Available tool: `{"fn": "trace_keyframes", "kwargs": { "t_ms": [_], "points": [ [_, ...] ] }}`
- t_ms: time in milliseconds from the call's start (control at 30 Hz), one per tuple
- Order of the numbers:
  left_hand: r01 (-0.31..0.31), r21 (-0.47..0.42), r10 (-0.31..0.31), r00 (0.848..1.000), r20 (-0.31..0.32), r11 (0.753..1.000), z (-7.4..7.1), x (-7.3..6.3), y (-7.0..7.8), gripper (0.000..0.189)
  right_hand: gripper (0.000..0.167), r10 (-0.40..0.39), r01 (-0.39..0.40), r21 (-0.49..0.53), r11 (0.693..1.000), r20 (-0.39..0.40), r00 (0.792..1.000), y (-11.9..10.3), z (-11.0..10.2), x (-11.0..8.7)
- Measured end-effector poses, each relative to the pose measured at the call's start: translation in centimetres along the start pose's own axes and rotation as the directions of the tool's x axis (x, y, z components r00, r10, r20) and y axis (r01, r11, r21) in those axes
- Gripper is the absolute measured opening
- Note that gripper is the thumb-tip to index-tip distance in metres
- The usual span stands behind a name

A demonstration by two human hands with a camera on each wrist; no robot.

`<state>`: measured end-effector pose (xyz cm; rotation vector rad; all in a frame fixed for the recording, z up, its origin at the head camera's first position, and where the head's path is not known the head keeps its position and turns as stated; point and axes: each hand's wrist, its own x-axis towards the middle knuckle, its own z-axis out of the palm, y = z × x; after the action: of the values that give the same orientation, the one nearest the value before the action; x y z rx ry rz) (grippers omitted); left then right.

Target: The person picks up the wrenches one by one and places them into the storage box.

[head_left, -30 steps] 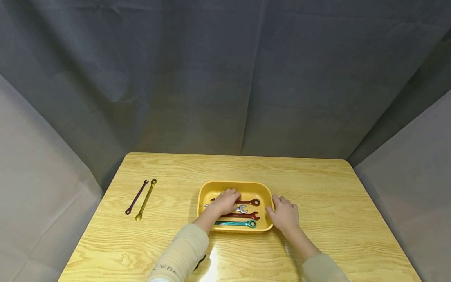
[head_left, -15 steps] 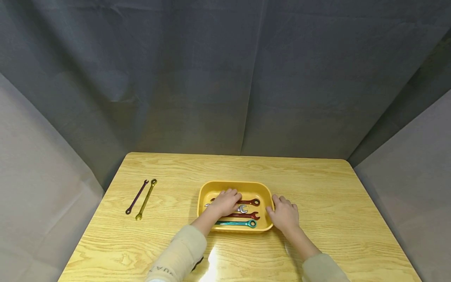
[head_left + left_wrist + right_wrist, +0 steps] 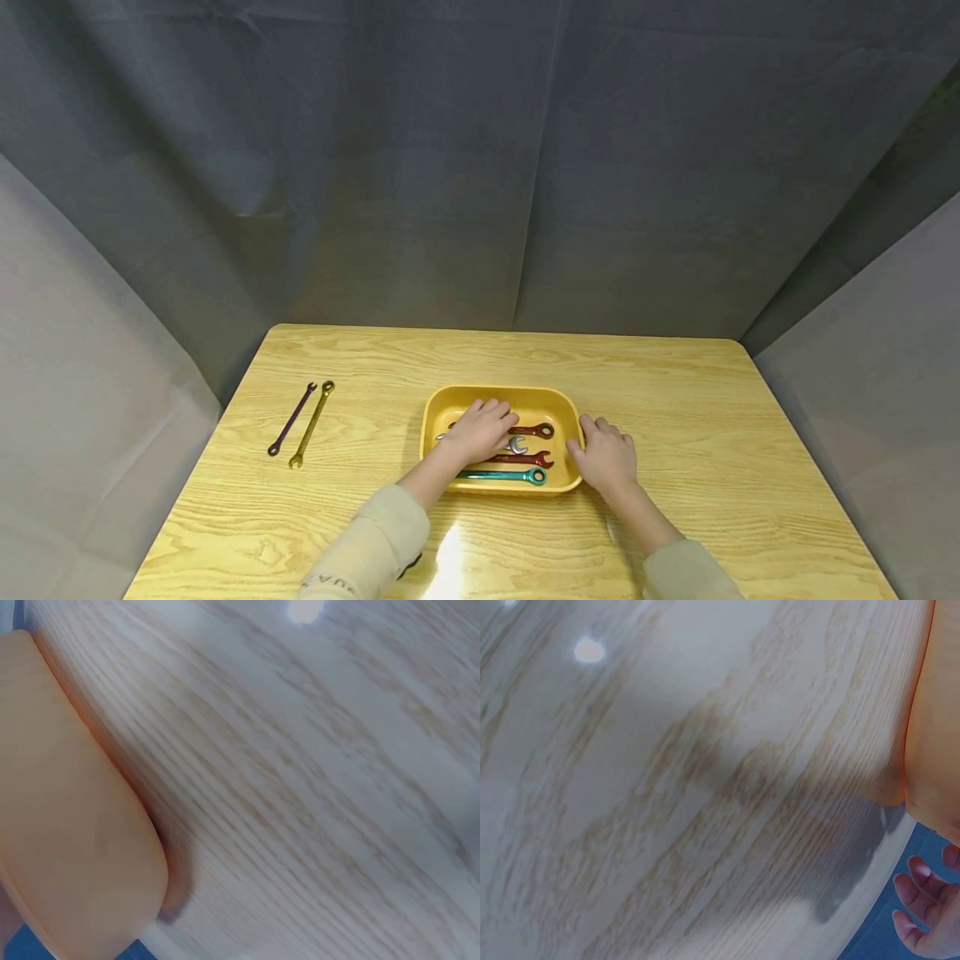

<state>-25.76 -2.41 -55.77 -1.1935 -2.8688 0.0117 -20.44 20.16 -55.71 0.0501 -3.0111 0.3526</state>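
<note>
Left grip (image 3: 478, 435) lies over four visible wrenches (image 3: 498, 476) in a yellow tray (image 3: 553, 405), its hold unclear; right grip (image 3: 609, 457), fingers loosely bent, meets the tray's side, grasp uncertain. Work looks partway: a purple wrench (image 3: 292, 418) and gold wrench (image 3: 312, 424) remain outside, on the table (image 3: 712, 467).

Curtained-off work area, resembling a studio or laboratory set-up: a dark grey cloth backdrop (image 3: 420, 175) hangs behind a wood-grain table (image 3: 690, 417), and paler grey sheets (image 3: 82, 383) flank both sides. The type of room beyond the backdrop cannot be determined.
</note>
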Motion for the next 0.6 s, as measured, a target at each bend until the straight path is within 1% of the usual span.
{"fn": "trace_keyframes", "kwargs": {
  "t_ms": [133,267,433,600],
  "points": [
    [-0.011,0.012,0.011,1.0,-0.027,1.0,-0.3,-0.3,-0.1,0.033,0.039,0.001,-0.001,-0.001,1.0,0.005,1.0,0.0,0.0,0.0],
    [-0.018,0.034,0.02,0.997,-0.069,0.999,-0.7,-0.7,-0.4,0.034,0.039,0.001,-0.001,-0.001,1.0,0.004,1.0,0.0,0.0,0.0],
    [0.006,0.047,-0.001,0.993,-0.115,0.999,-1.3,-1.3,-0.8,0.035,0.04,0.004,-0.004,-0.003,1.0,0.01,1.0,0.1,0.1,0.1],
    [0.025,0.046,-0.018,0.991,-0.134,0.999,-1.8,-2.0,-1.2,0.034,0.04,0.01,-0.01,-0.003,1.0,0.016,1.0,0.1,0.1,0.1]
  ]
}}
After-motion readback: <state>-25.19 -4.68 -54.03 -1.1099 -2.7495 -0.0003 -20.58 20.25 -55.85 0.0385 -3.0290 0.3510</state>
